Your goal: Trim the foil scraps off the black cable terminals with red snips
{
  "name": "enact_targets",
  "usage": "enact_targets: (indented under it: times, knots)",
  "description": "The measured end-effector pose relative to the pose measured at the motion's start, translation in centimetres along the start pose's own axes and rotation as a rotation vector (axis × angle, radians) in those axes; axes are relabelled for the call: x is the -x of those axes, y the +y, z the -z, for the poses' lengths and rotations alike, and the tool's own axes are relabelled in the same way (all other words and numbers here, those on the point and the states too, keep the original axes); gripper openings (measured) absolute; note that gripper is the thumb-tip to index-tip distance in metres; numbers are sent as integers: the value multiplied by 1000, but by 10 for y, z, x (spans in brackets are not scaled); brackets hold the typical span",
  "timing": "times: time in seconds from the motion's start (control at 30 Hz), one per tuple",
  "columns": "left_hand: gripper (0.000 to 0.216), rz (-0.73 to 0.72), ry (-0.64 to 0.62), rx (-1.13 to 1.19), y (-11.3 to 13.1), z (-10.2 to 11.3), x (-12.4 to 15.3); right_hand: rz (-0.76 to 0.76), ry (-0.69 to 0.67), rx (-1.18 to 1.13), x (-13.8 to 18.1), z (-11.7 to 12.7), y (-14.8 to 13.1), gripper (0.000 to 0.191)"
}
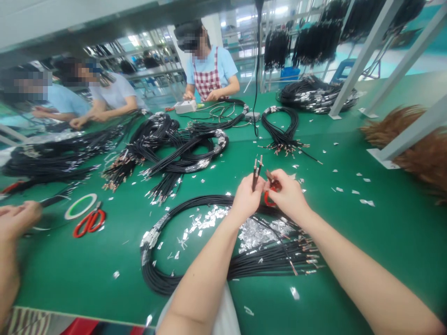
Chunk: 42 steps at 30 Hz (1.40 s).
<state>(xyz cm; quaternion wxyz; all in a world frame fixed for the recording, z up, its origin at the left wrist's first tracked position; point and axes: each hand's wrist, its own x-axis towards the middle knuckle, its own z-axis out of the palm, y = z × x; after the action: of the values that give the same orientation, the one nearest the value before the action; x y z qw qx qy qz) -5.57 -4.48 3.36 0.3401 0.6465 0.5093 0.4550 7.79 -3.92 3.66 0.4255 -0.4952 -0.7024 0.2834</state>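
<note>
My left hand (246, 197) is closed around the ends of two thin black cables (257, 171), which stick upright above my fingers. My right hand (287, 193) is closed on red-handled scissors (270, 193), whose blades point at the cable tips. Both hands hover over a looped bundle of black cables (167, 274) lying on the green table (384, 232). A heap of silvery foil scraps (258, 232) lies inside the loop, just under my wrists.
More black cable bundles (181, 149) cover the table's middle and left. A second pair of red scissors (89, 223) and a tape roll (80, 206) lie at the left, near another person's hand (17, 218). Three people work across the table. White frame posts (401, 139) stand at right.
</note>
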Motion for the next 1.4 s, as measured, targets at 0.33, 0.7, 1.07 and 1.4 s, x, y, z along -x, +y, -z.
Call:
enact_targets:
  times: [0.33, 0.7, 1.07, 1.4]
  knots:
    - [22, 184, 2, 456, 7, 5, 0, -186, -311, -118, 13, 40, 0, 24]
    - [25, 129, 43, 411, 7, 8, 1, -292, -499, -511, 23, 20, -6, 30]
    - [21, 87, 39, 334, 3, 7, 1, -332, -526, -662, 25, 24, -8, 30]
    - [22, 120, 63, 303, 2, 8, 2, -442, -521, -957, 30, 8, 2, 37]
